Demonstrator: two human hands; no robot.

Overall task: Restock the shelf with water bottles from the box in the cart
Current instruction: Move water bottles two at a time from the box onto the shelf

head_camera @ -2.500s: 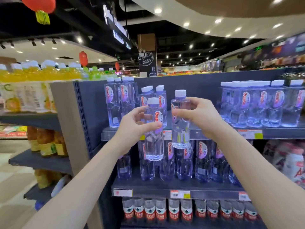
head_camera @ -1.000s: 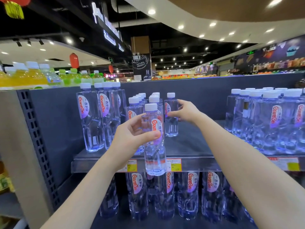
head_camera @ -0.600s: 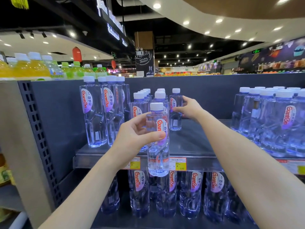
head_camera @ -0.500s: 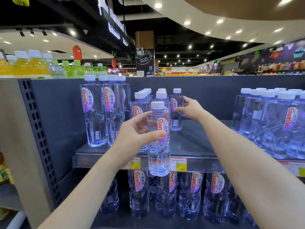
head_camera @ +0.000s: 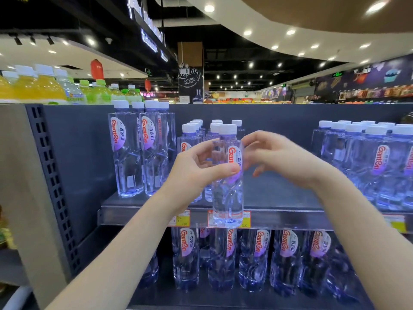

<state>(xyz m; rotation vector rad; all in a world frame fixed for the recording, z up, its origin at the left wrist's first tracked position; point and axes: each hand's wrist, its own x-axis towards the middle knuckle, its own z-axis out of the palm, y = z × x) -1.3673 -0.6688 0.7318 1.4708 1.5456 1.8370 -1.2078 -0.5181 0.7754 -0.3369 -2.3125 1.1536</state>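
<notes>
we are partway through the restock, by our reading. our left hand (head_camera: pixel 196 168) is wrapped around a small water bottle (head_camera: pixel 228 175) at the centre of the frame, thumb across its label, held upright in the air in front of the shelf (head_camera: pixel 279 211) edge and not yet set down. our right hand (head_camera: pixel 277 157) sits just right of the same bottle with fingers loosely curled; the view is blurred there, so we cannot tell whether it is touching the bottle or only reaching for it.

what looks done: behind the held bottle, a few short rows of small bottles (head_camera: pixel 192 139) already stand at centre left of the shelf. taller bottles (head_camera: pixel 138 151) fill the left end, and a dense block of bottles (head_camera: pixel 366 162) fills the right of the frame. what looks left: a wide bare stretch of shelf between the short rows and the right block, so we judge a good many more bottles are still needed.

as for containers, the box and the cart are out of view, so we cannot say how many bottles remain in them. the lower shelf (head_camera: pixel 245 294) along the bottom of the frame looks full of tall bottles, all capped and holding clear water.
</notes>
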